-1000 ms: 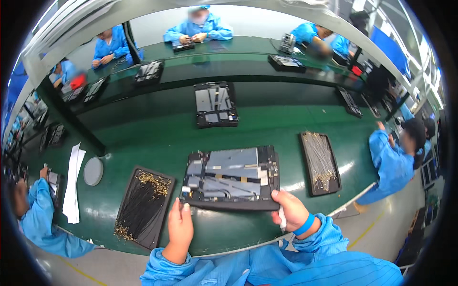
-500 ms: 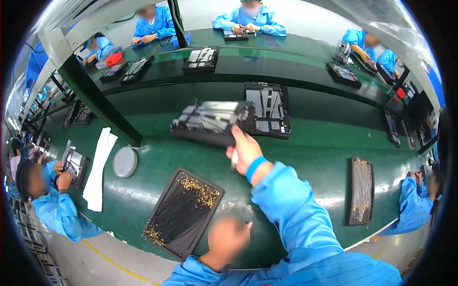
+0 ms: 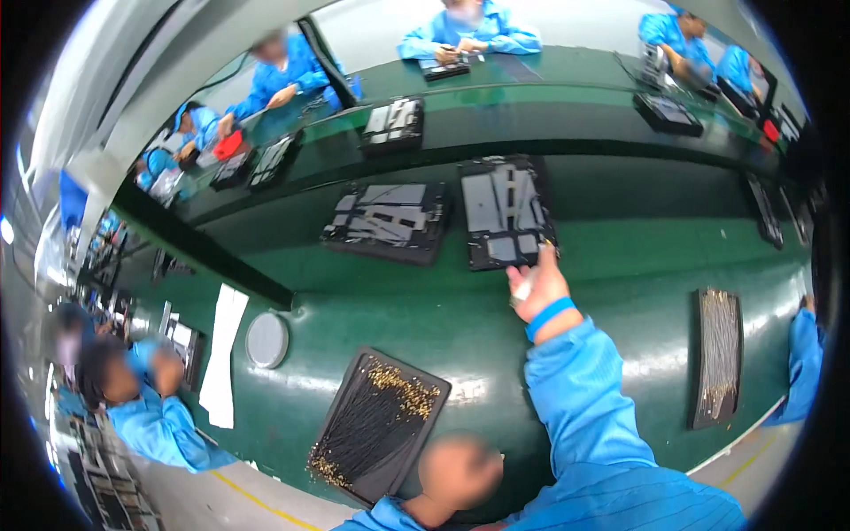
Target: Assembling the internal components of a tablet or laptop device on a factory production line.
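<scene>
My right hand, with a blue band at the wrist, reaches far out over the green table. Its fingers and thumb close on the near right corner of a black tray holding flat grey and black parts; something whitish shows at the palm. Just left of that lies a second, thick black tray with similar parts, out of my grasp. Low in the picture is my left hand, blurred so that its fingers cannot be made out. It is nearest to a dark tray of thin black cables with gold-coloured ends.
A round grey dish and a white paper strip lie at left, by a green post. A narrow tray of cables lies at right. Co-workers in blue sit around; a raised shelf with more trays crosses behind.
The tray that my right hand held in the air now rests on the table, let go. My right hand has moved right to the other tray's near corner. The whole view has shifted.
</scene>
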`<state>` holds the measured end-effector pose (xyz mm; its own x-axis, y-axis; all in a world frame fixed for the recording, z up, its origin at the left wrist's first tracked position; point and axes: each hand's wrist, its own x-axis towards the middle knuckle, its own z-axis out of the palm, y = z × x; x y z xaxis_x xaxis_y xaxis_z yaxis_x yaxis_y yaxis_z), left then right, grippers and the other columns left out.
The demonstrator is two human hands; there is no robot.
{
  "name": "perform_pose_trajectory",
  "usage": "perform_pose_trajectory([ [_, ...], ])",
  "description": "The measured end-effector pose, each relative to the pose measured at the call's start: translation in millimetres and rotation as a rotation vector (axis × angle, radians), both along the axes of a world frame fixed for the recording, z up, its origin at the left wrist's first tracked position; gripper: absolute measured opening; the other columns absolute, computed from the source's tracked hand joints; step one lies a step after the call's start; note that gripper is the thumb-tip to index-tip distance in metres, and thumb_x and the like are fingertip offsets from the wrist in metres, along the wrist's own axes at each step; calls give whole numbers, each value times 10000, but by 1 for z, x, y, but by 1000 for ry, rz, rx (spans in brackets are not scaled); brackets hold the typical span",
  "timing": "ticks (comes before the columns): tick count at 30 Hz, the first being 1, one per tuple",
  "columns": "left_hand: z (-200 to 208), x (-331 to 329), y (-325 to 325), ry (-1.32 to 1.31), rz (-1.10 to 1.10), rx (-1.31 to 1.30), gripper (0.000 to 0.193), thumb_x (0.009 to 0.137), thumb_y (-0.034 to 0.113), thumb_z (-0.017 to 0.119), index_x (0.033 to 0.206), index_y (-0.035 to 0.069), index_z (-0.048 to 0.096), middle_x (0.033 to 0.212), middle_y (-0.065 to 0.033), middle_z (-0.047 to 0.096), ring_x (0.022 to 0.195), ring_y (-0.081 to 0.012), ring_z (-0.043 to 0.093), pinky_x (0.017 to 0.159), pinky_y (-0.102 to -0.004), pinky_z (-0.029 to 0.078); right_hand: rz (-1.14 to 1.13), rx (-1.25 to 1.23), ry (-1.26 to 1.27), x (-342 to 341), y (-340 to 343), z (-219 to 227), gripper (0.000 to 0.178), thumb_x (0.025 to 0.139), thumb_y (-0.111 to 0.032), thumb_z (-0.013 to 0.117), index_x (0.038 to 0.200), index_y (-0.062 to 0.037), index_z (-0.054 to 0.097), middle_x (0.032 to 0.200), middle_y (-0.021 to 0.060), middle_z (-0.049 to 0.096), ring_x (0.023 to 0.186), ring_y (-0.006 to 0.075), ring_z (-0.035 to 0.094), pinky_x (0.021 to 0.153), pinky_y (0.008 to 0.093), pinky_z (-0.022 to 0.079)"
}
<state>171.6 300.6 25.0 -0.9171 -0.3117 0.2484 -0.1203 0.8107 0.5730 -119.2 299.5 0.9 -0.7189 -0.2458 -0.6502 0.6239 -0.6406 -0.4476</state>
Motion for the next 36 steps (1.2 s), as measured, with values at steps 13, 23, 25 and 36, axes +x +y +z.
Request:
perform_pose_trajectory([
  [13, -4, -1, 1, 6, 17, -109, 250, 640, 301, 628, 717, 65, 599, 723, -50, 582, 649, -217, 527, 579, -312, 403, 227, 228, 32, -8, -30, 16, 357, 696, -326, 602, 804, -11, 475, 716, 86, 475, 471, 183, 456, 386, 299, 378],
  [23, 4, -3, 0, -25, 151, -87, 231, 672, 252, 600, 733, 28, 590, 715, -91, 583, 639, -262, 535, 606, -336, 418, 318, 198, 220, 17, 36, 18, 515, 697, -402, 575, 1022, -25, 443, 872, 125, 472, 613, 203, 502, 450, 325, 403],
  [25, 5, -3, 1, -50, 93, -65, 256, 686, 279, 596, 736, 27, 592, 720, -86, 579, 661, -254, 533, 623, -331, 417, 316, 213, 227, 38, 77, 14, 494, 710, -422, 554, 1062, -93, 444, 959, 105, 450, 614, 171, 438, 480, 275, 361],
  [36, 4, 11, 7, -128, 103, -51, 349, 740, 324, 555, 922, 26, 550, 826, -104, 560, 756, -230, 520, 722, -320, 399, 348, 101, -69, 174, 186, 50, 336, 760, -478, 487, 837, -152, 503, 660, -43, 572, 386, 64, 436, 288, 170, 341],
])
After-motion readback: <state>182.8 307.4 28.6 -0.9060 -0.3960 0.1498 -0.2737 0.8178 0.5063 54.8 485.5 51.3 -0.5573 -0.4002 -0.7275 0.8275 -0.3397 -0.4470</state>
